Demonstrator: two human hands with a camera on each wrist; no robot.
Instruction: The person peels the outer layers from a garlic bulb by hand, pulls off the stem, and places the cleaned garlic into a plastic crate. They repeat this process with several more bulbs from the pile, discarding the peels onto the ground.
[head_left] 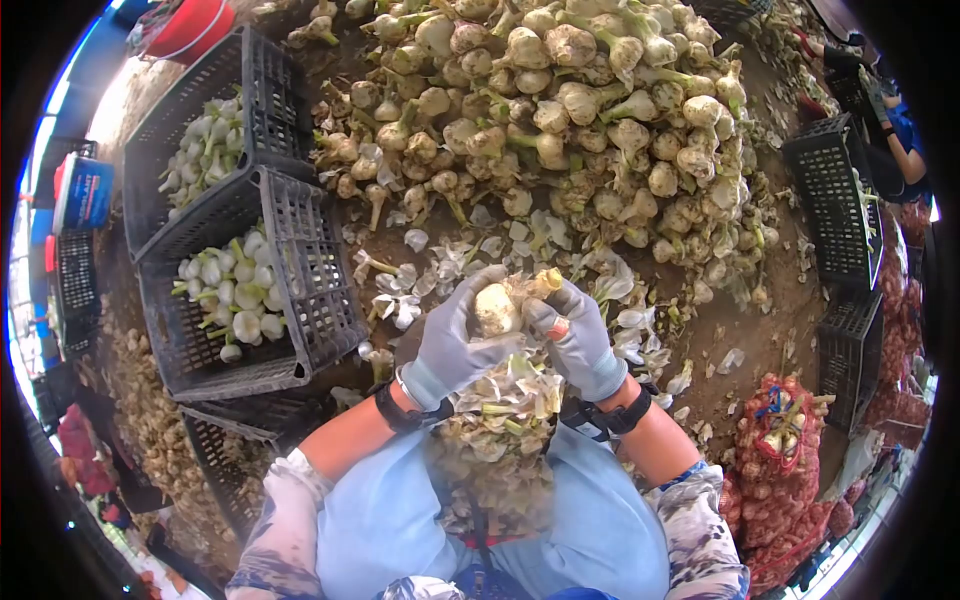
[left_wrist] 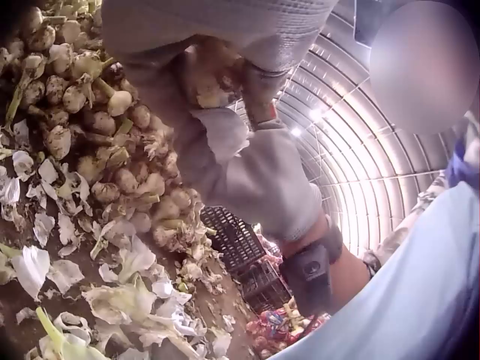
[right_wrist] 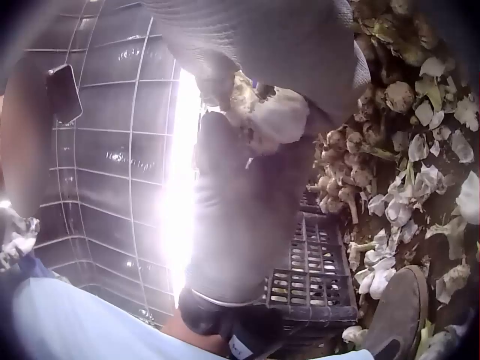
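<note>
A pale garlic bulb (head_left: 495, 310) with loose papery skin is held up in front of the knees. My gloved left hand (head_left: 452, 338) grips the bulb from its side, fingers curled round it. At the bulb's stem end, my gloved right hand (head_left: 583, 342) pinches the short yellowish stem (head_left: 547, 281). A small orange patch (head_left: 558, 327) shows by the right thumb. Seen from the right wrist, the white bulb (right_wrist: 279, 114) is partly covered by the gloves. Shed skins (head_left: 495, 405) are heaped between the legs, below the hands.
A big heap of untrimmed garlic (head_left: 570, 100) lies ahead. Black crates (head_left: 315, 270) at left hold cleaned white bulbs (head_left: 240, 290). Peeled skins (head_left: 440, 265) litter the ground. Red mesh sacks (head_left: 775, 490) stand at right, with more crates (head_left: 835, 200) behind and another person (head_left: 905, 150).
</note>
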